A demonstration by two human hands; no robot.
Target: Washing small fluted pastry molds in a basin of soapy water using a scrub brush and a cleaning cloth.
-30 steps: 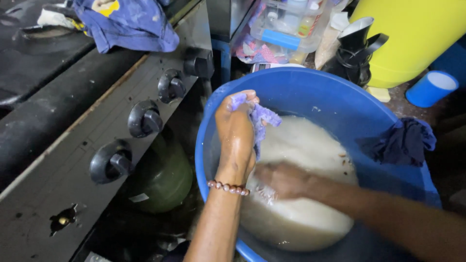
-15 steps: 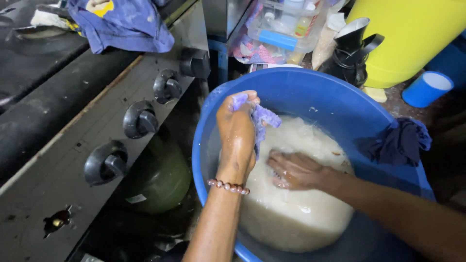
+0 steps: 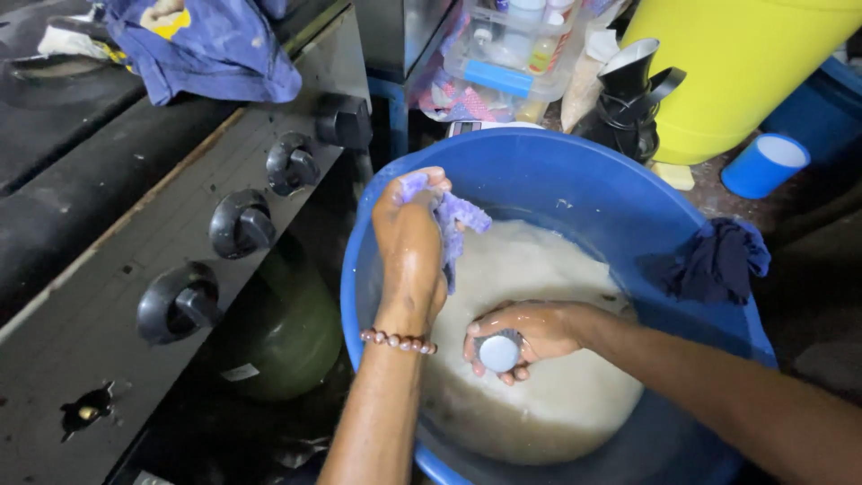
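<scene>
Clear plastic box (image 3: 521,54) of bottles behind basin; white label (image 3: 239,372) on green cylinder.

Basin (image 3: 575,171) near rim cut off by bottom edge. Round grey object (image 3: 499,352) mostly hidden in right hand (image 3: 525,330) grip; milky water (image 3: 539,395) hides anything below its surface.

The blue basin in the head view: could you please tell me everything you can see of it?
The blue basin is a large, round tub of what looks like smooth plastic, standing upright low down beside the stove. It holds cloudy, whitish water. A dark cloth hangs over its right rim. Above the water, the left hand grips a wet purple cloth, while the right hand holds a small round grey object just at the surface. Neither hand clearly touches the basin wall.
</scene>
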